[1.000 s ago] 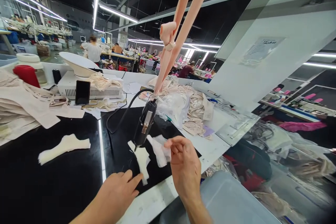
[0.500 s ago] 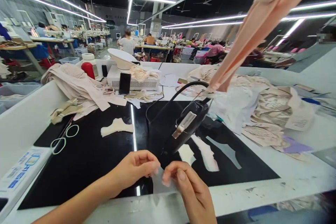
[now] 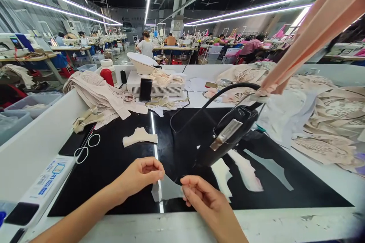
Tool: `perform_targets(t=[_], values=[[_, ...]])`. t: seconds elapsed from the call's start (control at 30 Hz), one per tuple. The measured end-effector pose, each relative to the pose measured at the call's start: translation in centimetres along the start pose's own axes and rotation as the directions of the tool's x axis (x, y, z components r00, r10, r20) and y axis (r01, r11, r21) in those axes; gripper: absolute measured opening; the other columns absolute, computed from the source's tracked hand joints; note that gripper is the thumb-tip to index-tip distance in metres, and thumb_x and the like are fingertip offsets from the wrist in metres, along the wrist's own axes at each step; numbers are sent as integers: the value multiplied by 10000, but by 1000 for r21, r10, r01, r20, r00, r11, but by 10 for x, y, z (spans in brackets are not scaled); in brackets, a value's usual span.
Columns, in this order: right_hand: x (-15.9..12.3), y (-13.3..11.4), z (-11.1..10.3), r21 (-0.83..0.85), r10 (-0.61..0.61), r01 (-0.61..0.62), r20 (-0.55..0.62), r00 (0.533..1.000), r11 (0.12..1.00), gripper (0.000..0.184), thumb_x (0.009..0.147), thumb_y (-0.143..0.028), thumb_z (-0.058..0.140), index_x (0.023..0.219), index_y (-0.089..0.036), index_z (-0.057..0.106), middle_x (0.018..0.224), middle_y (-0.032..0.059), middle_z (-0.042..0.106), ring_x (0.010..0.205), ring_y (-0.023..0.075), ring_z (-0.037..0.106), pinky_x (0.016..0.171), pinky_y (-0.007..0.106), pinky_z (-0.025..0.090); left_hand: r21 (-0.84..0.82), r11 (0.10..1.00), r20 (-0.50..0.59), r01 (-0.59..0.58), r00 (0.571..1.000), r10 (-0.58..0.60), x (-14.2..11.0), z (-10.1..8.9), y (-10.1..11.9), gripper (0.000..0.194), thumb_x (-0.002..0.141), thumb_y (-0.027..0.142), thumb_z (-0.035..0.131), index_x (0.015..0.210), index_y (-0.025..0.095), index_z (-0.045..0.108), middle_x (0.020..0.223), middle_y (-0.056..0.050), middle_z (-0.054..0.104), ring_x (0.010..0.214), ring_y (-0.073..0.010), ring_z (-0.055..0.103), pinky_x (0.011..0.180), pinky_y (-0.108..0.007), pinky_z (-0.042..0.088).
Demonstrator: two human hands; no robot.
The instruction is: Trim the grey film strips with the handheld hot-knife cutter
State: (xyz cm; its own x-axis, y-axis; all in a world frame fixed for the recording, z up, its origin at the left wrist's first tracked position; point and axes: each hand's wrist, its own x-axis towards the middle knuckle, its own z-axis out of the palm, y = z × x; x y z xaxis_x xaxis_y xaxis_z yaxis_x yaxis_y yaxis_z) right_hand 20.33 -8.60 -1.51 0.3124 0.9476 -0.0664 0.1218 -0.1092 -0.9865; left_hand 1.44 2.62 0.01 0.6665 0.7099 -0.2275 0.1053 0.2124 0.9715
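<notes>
Between my two hands is a thin, translucent grey shaped piece [image 3: 171, 190], held low above the black mat [image 3: 94, 182]. My left hand [image 3: 144, 176] pinches its upper left corner with thumb and forefinger. At its right end, the fingertips of my right hand [image 3: 203, 199] close on the edge. Right of my hands lie a cream cut piece [image 3: 222, 174], a whitish cut piece [image 3: 246, 171] and another translucent grey piece [image 3: 270, 167]. A further cream piece [image 3: 139, 136] lies flat beyond my left hand.
A black corded tool [image 3: 228, 136], iron-like, leans over the mat, tied to a peach cloth strip [image 3: 310, 34]. White-handled scissors [image 3: 82, 153] and a printed box [image 3: 45, 182] are at left. Beige fabric piles [image 3: 94, 91] and a phone [image 3: 145, 90] stand behind; people work beyond.
The view has turned left, shifting the table rightward in the picture. My hands have spread slightly apart, and the translucent piece now shows clearly between them.
</notes>
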Motion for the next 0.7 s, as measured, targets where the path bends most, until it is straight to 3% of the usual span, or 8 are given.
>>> perform_targets(t=[0.17, 0.27, 0.5, 0.7], values=[[4, 2, 8, 92, 31, -31, 6, 999, 995, 297, 777, -522, 738, 889, -246, 742, 684, -6, 638, 655, 162, 632, 635, 256, 550, 27, 999, -27, 22, 999, -22, 1, -6, -1, 281, 755, 402, 732, 769, 159, 592, 708, 26, 572, 599, -85, 441, 576, -227, 331], [5, 3, 12, 66, 13, -13, -1, 1000, 998, 286, 793, -512, 716, 900, -247, 734, 700, -7, 617, 664, 157, 605, 633, 245, 529, 37, 998, -56, 51, 997, -49, 3, -10, -3, 276, 744, 401, 714, 764, 164, 574, 690, 35, 547, 569, -76, 430, 534, -214, 291], [4, -5, 19, -82, -125, 123, -27, 992, 989, 183, 836, -426, 674, 877, -257, 731, 793, 13, 692, 721, 176, 647, 715, 249, 549, 64, 994, -98, 85, 992, -78, 6, -20, -7, 246, 756, 390, 688, 795, 173, 578, 656, 54, 512, 515, -59, 399, 475, -191, 230], [3, -9, 22, -164, -277, 272, -4, 961, 948, 96, 877, -310, 626, 847, -288, 714, 788, -19, 686, 698, 151, 624, 718, 232, 517, 116, 993, -98, 13, 995, -1, 8, -22, -8, 320, 739, 454, 721, 796, 172, 583, 653, 40, 567, 497, -58, 399, 474, -191, 273]])
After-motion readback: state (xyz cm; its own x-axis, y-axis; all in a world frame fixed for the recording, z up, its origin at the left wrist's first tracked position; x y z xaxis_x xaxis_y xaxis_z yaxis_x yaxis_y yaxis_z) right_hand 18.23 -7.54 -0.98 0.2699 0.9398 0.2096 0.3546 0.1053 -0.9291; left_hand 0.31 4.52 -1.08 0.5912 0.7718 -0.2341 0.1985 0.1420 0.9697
